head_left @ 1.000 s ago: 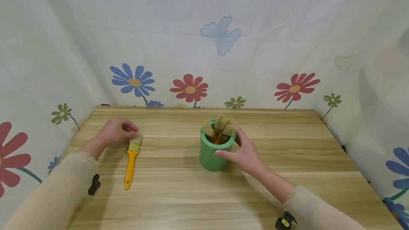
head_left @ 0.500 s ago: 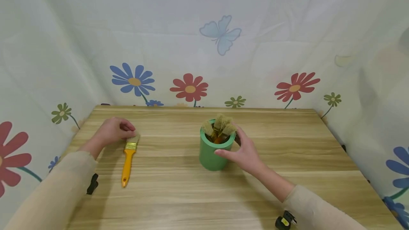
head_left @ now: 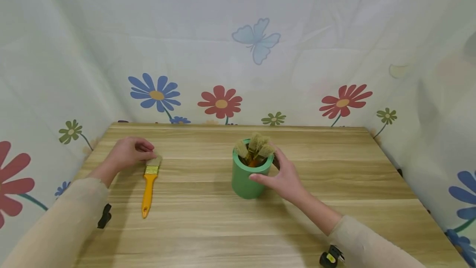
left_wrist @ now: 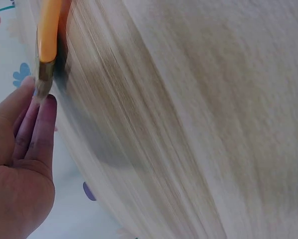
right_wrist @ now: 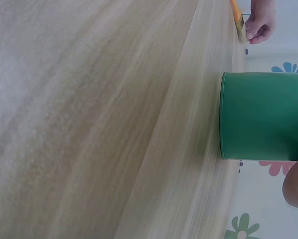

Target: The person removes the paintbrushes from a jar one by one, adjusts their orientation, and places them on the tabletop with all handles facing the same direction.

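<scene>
From the head camera, the person's left hand (head_left: pixel 128 152) rests on the pale wooden tabletop (head_left: pixel 208 226) with its fingers curled at the bristle end of a flat paintbrush with an orange plastic handle and brass ferrule (head_left: pixel 149 185). The brush lies flat, handle pointing toward the person, well apart from the round green plastic cup (head_left: pixel 250 177) that stands upright near the table's middle with several bristle heads (head_left: pixel 256 147) poking out of it. The right hand (head_left: pixel 284 177) cups the green cup's right side, thumb against the front wall and fingers round the back. To lift the lying brush cleanly, the left hand would do best to pinch the ferrule rather than the soft bristles, while the right hand holds the cup firm so it does not tip.

The left wrist view shows the fingers (left_wrist: pixel 32 127) lying nearly straight and close together, their tips touching the bristles just beyond the ferrule; no firm pinch is seen yet, so the grip should be secured before any lift.

The right wrist view shows the cup (right_wrist: pixel 263 115) upright on the wood with only a fingertip (right_wrist: pixel 296 184) at the edge, and the far hand (right_wrist: pixel 258 22) at the brush.
</scene>
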Available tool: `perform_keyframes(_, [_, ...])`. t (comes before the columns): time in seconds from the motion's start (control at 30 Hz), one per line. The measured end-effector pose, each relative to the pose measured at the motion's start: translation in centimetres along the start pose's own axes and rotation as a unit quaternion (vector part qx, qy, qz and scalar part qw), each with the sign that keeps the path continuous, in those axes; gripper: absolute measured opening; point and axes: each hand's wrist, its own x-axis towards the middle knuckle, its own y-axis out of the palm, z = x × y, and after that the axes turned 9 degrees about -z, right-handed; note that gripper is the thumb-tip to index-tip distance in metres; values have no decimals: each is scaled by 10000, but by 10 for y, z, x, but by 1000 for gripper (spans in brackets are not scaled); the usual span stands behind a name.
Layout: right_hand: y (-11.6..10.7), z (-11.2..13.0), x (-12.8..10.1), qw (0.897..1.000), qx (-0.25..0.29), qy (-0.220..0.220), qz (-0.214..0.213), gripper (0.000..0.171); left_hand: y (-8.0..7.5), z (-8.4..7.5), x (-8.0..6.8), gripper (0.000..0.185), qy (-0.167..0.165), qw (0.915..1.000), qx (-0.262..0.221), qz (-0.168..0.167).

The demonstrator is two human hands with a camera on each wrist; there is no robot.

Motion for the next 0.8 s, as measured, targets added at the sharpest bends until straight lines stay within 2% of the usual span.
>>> perform_keyframes(0.27, [1,1,1,10000,34,-16,22,105,-3,0,-4,36,-241,9996,-41,-142])
perform_keyframes(0.43, [2,-1,0,10000,46,-36,30,108,-8,-7,-5,41,-214,9995,-176,-142])
perform_keyframes(0.63, [1,-2,0,10000,71,-70,7,105,-12,-32,-1,55,-114,9991,-401,-75])
perform_keyframes(0.8, [1,-2,0,10000,49,-6,5,105,-15,-64,-4,54,75,9975,-698,30])
